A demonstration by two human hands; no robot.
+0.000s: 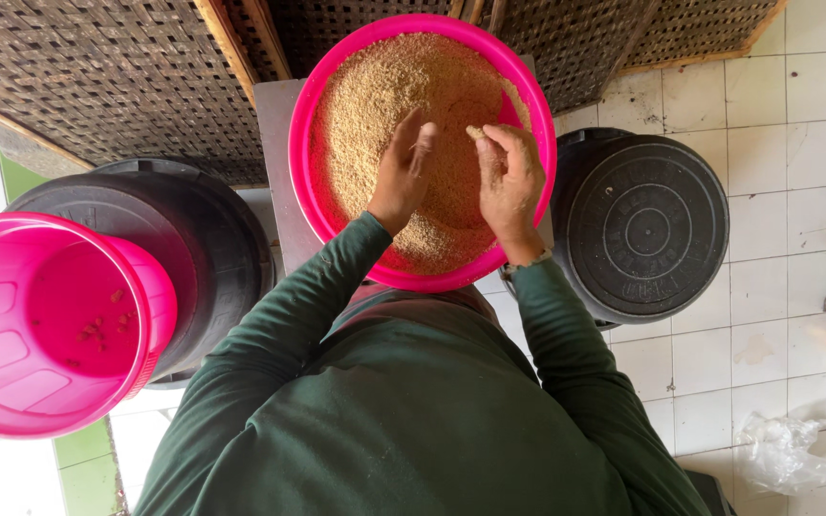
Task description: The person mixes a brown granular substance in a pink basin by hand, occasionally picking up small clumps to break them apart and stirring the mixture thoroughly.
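Pink basin [336, 86] near rim hidden by arms, left hand [402, 172] released, right hand [507, 177] pinching grain [384, 86]

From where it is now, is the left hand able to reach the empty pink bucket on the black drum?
Probably yes. The left hand rests on the grain in the pink basin, and the pink bucket sits on that same side, on the black drum. Nothing stands between them, though the arm would have to swing wide.

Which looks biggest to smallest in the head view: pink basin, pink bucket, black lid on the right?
1. Pink basin.
2. Pink bucket, though it sits nearer the camera, so this is unsure.
3. Black lid.
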